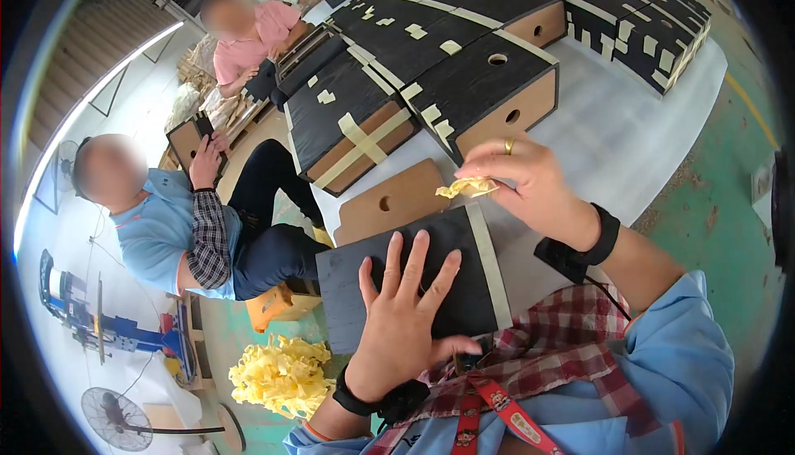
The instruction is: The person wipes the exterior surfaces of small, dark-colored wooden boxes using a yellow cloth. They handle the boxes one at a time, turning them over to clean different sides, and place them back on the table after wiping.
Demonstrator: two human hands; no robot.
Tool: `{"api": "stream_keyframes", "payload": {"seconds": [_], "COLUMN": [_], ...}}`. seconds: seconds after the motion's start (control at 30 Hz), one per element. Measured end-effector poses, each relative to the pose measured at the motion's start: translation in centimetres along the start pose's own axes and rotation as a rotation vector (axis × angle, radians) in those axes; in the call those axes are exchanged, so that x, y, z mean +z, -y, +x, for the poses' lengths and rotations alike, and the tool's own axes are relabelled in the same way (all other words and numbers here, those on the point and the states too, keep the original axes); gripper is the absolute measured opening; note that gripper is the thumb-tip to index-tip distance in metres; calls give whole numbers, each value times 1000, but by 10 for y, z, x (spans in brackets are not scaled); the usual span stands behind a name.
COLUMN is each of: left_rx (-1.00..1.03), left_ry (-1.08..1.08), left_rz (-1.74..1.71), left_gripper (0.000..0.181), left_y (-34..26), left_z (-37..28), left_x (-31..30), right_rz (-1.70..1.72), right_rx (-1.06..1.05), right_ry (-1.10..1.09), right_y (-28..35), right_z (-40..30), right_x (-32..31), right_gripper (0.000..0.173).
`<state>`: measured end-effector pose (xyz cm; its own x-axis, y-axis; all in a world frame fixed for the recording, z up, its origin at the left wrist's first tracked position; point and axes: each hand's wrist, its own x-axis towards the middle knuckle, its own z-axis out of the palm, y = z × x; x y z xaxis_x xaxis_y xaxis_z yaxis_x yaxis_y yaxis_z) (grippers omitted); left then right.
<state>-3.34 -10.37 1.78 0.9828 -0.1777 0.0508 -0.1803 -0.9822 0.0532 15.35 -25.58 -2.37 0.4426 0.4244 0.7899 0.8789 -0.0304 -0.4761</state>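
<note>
My left hand (400, 306) lies with fingers spread flat on a black wooden box (354, 293). A strip of pale masking tape (487, 256) runs along the box's right edge. Above that edge, my right hand (525, 185) pinches a crumpled piece of yellow tape (466, 188) between thumb and fingers. Just beyond the black box is a brown fibreboard panel (391, 203) with a small hole in it. Part of the box is hidden beneath my left hand.
Black boxes (484, 82) with tape pieces fill much of the white-covered table (646, 151). A seated co-worker (180, 225) at left holds a box (192, 147); another person (261, 39) is farther back. A pile of yellow tape scraps (282, 377) and a fan (117, 418) are lower left.
</note>
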Motion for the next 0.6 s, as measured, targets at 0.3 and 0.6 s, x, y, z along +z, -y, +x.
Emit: {"api": "stream_keyframes", "payload": {"seconds": [0.3, 0.6], "left_rx": [-14, -25], "left_ry": [30, -24], "left_rz": [-89, -29], "left_gripper": [100, 100], "left_y": [2, 8], "left_z": [5, 8], "left_x": [-5, -2], "right_rz": [-44, -16], "right_rx": [-95, -152], "right_ry": [424, 283], "right_y": [13, 8], "right_z": [-9, 18], "right_x": [-37, -3], "right_gripper": [15, 21]}}
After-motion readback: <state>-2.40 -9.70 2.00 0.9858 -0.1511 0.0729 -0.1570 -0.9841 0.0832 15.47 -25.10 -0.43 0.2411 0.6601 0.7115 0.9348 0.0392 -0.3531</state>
